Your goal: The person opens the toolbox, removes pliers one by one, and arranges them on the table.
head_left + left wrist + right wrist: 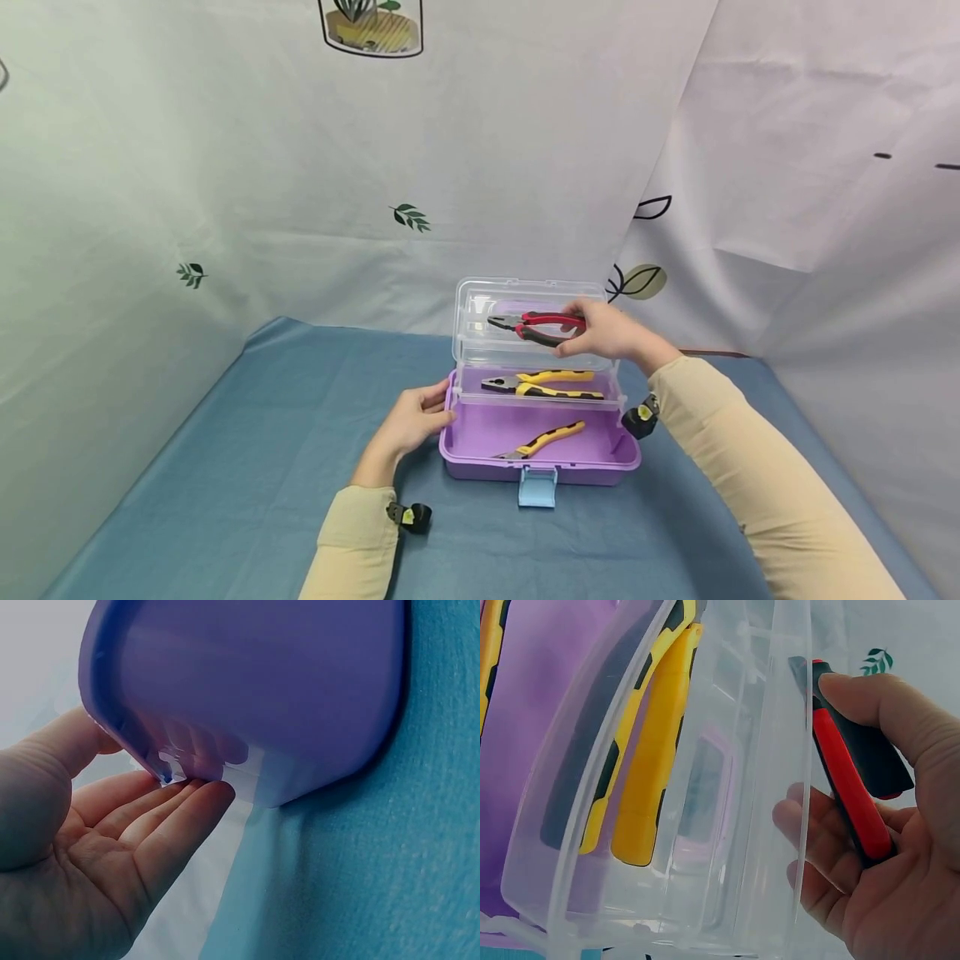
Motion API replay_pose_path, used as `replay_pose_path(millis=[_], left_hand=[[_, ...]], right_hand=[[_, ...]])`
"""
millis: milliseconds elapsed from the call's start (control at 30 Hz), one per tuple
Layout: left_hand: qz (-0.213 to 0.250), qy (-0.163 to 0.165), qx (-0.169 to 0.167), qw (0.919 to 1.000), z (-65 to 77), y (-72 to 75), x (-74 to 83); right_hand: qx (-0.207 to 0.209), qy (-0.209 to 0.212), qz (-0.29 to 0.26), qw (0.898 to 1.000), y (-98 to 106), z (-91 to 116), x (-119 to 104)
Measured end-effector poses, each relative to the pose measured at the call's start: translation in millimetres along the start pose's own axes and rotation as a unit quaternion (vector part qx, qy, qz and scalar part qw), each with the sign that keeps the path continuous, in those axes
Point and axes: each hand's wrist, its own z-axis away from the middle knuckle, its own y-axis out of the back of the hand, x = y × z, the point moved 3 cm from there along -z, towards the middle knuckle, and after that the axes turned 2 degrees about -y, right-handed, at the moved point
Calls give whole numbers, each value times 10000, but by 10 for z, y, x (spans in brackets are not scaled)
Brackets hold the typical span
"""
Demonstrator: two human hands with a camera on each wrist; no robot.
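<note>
Toolbox: A purple toolbox (577, 476) stands open, its clear lid (476, 342) raised at the back and its pale blue latch (537, 489) hanging at the front.
Clear tray: Over the toolbox's rear half, the tray (468, 385) carries large yellow-and-black pliers (531, 389), their head towards the toolbox's left end.
Purple bottom: Smaller yellow-and-black pliers (547, 437) lie in the front part of the toolbox, handles slanting up towards its right rear.
Red-and-black pliers: The pair (551, 317) is held above the toolbox's tray, in front of the lid, head pointing left.
Right hand: Thumb and fingers of the right hand (602, 329) are clamped on the red-and-black pliers' handles, the arm reaching in past the toolbox's right end.
Left hand: The left hand (411, 418) pinches the rim at the toolbox's left end, thumb over the edge, fingers along the outside.
Sleeves: Both beige sleeves (750, 467) wear black wrist devices (640, 420), one each side of the toolbox.
Surface: Blue cloth covers the surface (240, 500) beneath and around the toolbox.
Room: Pale fabric walls (300, 125) printed with leaves (410, 217) rise behind and beside the toolbox.
</note>
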Motion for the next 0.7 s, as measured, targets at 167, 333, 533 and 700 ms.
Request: replay_pose_path(millis=[167, 333, 533, 700], left_hand=[[16, 43, 31, 10000, 4, -5, -1], [12, 49, 60, 10000, 5, -9, -7], [31, 38, 91, 9999, -2, -16, -4], [22, 4, 79, 10000, -4, -11, -3]], right_hand=[[78, 130, 95, 9998, -15, 32, 1], [212, 202, -31, 9996, -48, 46, 55], [338, 235, -372, 9985, -108, 91, 127], [573, 240, -480, 9969, -138, 122, 153]])
